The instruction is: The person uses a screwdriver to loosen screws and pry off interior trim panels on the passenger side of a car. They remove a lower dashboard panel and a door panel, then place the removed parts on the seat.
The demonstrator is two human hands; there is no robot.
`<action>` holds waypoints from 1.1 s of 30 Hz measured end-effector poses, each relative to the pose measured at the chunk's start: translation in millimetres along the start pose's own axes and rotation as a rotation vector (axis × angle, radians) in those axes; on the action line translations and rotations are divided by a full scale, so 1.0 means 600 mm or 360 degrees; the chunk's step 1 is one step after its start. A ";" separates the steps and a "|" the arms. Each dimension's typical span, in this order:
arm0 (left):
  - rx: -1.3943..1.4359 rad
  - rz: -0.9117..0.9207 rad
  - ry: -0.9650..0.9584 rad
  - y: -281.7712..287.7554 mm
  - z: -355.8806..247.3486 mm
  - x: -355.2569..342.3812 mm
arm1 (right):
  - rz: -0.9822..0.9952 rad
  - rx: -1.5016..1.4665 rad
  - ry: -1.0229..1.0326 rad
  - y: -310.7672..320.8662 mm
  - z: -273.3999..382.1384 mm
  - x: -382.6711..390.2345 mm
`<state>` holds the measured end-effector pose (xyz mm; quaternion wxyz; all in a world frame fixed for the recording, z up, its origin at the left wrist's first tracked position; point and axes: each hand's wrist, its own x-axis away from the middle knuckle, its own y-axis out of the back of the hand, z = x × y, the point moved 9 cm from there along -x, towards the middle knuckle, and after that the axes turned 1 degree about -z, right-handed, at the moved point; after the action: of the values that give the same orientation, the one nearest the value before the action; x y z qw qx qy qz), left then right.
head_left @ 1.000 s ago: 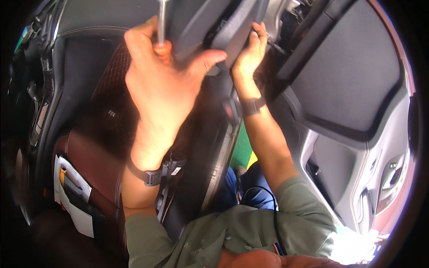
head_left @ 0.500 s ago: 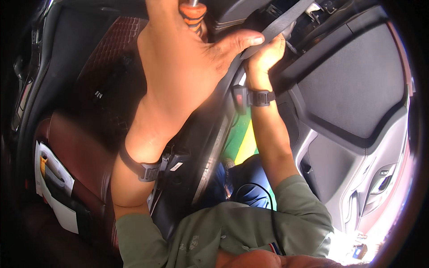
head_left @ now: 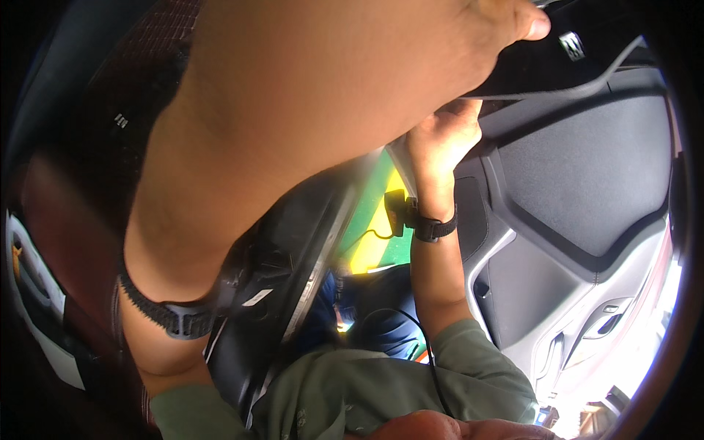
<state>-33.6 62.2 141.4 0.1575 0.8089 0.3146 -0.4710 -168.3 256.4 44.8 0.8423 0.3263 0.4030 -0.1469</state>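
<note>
Head view: left forearm (head_left: pixel 220 147) blocks the middle, door panel (head_left: pixel 583 169) near right hand (head_left: pixel 441 147).

**Left arm (head_left: pixel 242 154) high, right arm (head_left: pixel 442 275) lower**

Left slants from eight to one o'clock; left hand (head_left: pixel 469 40) partly unseen, thumb (head_left: pixel 535 27) toward three. Right stands at four; right hand (head_left: pixel 442 139) at half past one, fingertips hidden.
</note>
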 end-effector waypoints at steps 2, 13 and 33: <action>-0.0038 -0.0015 -0.0004 0.010 -0.005 0.001 | -0.0036 -0.0078 0.0027 -0.001 0.000 0.001; 0.0019 -0.0051 -0.0031 0.001 0.004 0.012 | -0.0084 -0.0389 0.0119 -0.024 -0.026 0.006; -0.0013 0.0086 0.0380 -0.097 0.035 0.138 | 0.0027 -0.0725 0.0115 0.011 -0.068 -0.036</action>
<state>-56.1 124.2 61.8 0.1348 0.8668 0.3112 -0.3655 -202.5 288.3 45.5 0.8805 0.1361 0.4529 -0.0332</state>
